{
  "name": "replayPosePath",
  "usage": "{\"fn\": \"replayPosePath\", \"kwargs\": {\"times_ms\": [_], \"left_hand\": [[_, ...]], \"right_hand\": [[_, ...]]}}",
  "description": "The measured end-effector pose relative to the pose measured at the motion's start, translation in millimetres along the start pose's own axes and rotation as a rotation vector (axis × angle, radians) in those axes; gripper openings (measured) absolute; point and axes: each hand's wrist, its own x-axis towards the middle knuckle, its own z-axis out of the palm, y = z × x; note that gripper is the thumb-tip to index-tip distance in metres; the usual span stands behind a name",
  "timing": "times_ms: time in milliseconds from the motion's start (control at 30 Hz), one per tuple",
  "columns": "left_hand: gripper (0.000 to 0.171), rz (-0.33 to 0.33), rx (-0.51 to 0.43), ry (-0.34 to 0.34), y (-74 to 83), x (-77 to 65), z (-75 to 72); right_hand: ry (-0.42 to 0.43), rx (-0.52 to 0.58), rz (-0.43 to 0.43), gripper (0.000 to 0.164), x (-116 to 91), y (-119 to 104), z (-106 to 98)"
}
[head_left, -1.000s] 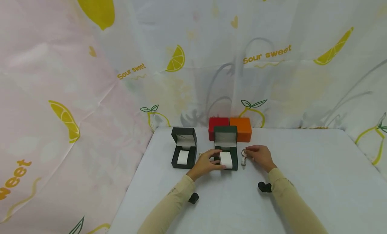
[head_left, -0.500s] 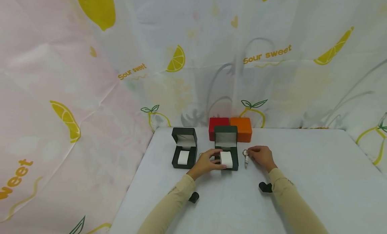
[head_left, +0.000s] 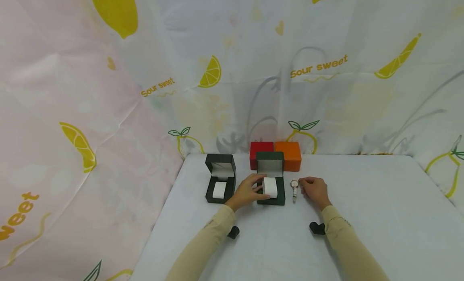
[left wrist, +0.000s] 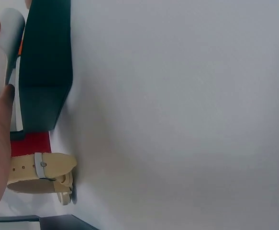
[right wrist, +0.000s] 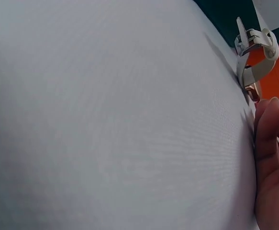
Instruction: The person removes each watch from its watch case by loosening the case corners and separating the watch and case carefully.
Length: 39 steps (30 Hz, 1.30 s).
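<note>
My left hand (head_left: 250, 192) grips a white watch cushion (head_left: 270, 188) with thumb and fingers at its two ends. This cushion overlaps the base of an open dark green watch box (head_left: 270, 164) in the head view. A watch with a white strap (head_left: 294, 185) stands on the table just right of that box, its strap looped as seen in the right wrist view. My right hand (head_left: 315, 190) is beside the watch, fingertips right at the edge of its case. Its fingers are loosely bent. In the left wrist view a beige-strapped watch (left wrist: 58, 165) lies close to my left hand.
Another open dark watch box (head_left: 220, 164), with a white cushion (head_left: 219, 190) in it, stands to the left. A red box (head_left: 262, 147) and an orange box (head_left: 291, 158) stand behind the green one. A white cloth covers the table (head_left: 366, 208).
My left hand has shifted the cushion slightly back, away from me. The white-strapped watch now rests straighter on the table, and my right hand has drawn a little to the right of it.
</note>
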Motion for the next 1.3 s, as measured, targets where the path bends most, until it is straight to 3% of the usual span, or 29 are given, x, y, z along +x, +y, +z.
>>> {"fn": "replayPosePath", "kwargs": {"times_ms": [333,467,733,967,1167,1300], "left_hand": [[0.076,0.025,0.24,0.028,0.3,4.1,3.0],[0.076,0.0,0.36,0.039,-2.4,5.0,2.7],[0.075,-0.036,0.524,-0.013,-4.1,8.1,6.0],[0.057,0.101,0.651,0.005,4.0,5.8,12.3],[0.046,0.149,0.743,0.007,7.6,1.9,16.7],[0.039,0.205,0.851,0.001,11.5,0.3,18.8]], "right_hand": [[0.02,0.006,-0.029,0.033,-3,-2,6],[0.026,-0.004,-0.04,0.033,-3,-1,6],[0.031,0.003,-0.053,0.032,-3,0,4],[0.045,0.005,-0.058,0.031,-3,2,4],[0.053,-0.001,-0.067,0.03,-5,4,5],[0.054,0.003,-0.055,0.029,-6,3,4]]}}
